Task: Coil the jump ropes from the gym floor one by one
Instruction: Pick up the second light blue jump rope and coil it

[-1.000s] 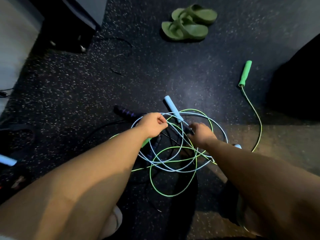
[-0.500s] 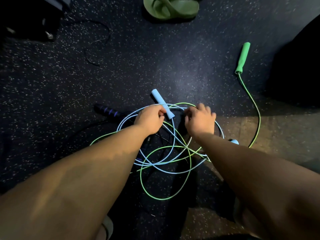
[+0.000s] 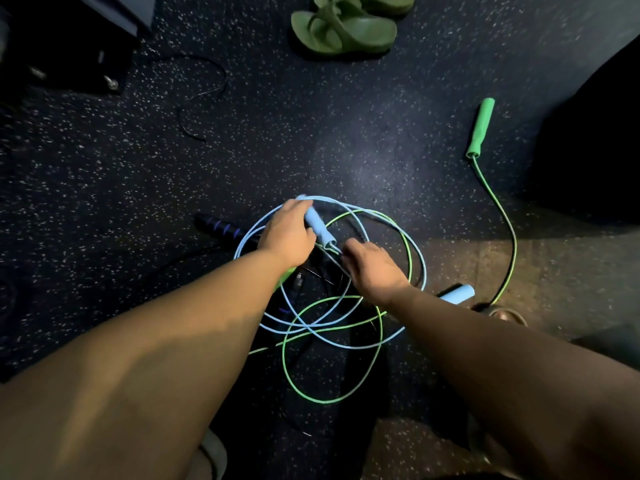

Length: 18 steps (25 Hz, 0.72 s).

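A tangle of jump ropes lies on the dark speckled gym floor. My left hand [image 3: 287, 237] is closed around one light blue handle [image 3: 320, 228] of the blue rope [image 3: 420, 268]. Just to its right, my right hand [image 3: 372, 268] pinches the cord where it leaves that handle. The second blue handle [image 3: 457, 294] rests on the floor behind my right wrist. A green rope [image 3: 325, 398] loops through the blue one, and its green handle [image 3: 479, 128] lies far right. The black rope's handle with purple rings [image 3: 221, 228] sits left of my left hand.
A pair of green sandals [image 3: 346, 27] sits at the top centre. Dark equipment [image 3: 65, 43] fills the top left corner, with a thin black cord [image 3: 207, 88] beside it. A large dark shape [image 3: 595, 140] stands at the right. My shoe [image 3: 213, 455] shows at the bottom.
My left hand has moved up onto the blue handle and closed around it. My right hand has shifted down to the cord at the handle's end.
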Each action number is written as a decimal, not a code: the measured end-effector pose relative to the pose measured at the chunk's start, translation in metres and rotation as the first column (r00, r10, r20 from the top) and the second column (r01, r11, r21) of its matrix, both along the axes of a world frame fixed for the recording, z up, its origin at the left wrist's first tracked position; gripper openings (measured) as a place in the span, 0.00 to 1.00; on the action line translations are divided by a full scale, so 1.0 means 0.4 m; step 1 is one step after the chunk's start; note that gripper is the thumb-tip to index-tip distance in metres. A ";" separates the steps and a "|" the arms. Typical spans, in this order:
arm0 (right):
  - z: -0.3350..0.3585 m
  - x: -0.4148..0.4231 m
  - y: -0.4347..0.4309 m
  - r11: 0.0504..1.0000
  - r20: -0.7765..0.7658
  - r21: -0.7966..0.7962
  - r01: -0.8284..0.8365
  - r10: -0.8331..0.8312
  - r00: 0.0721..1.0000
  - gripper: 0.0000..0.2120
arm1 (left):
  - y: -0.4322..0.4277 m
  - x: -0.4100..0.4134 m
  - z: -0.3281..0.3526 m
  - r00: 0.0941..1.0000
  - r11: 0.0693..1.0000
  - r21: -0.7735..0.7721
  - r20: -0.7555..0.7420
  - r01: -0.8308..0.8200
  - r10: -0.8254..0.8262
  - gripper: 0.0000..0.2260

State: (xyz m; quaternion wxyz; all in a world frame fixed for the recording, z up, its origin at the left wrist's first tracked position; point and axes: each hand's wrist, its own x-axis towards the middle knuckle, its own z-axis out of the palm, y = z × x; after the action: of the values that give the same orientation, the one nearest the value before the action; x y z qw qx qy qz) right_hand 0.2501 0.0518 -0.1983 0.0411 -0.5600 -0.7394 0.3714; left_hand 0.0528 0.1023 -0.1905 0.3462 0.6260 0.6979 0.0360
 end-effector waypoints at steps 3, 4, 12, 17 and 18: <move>0.052 0.020 -0.009 0.998 -0.136 0.047 0.043 -0.037 0.990 0.06 | -0.001 -0.013 0.093 0.995 0.996 -0.022 -0.048 0.089 -0.090 0.27; 0.068 0.018 -0.006 0.994 -0.169 0.060 0.087 -0.076 0.983 0.08 | 0.001 -0.006 0.130 0.985 0.987 -0.041 -0.075 0.155 -0.157 0.25; 0.388 -0.024 0.036 0.923 -0.484 0.102 0.370 -0.279 0.829 0.07 | -0.019 0.061 0.479 0.971 0.990 0.044 0.196 0.131 -0.138 0.11; 0.602 0.014 0.022 0.956 -0.630 -0.160 0.245 -0.290 0.720 0.11 | -0.067 0.020 0.762 0.927 0.952 0.275 0.375 -0.134 0.023 0.09; 0.632 0.030 0.010 0.971 -0.588 -0.109 0.214 -0.237 0.774 0.12 | -0.082 0.007 0.821 0.892 0.928 0.305 0.448 -0.214 0.058 0.10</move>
State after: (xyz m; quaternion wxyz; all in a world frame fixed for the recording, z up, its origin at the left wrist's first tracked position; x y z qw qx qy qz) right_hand 0.2620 0.0556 0.0545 0.3057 -0.4998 -0.6095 0.5341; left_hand 0.0555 0.0696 0.1379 0.3729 0.6021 0.6292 0.3202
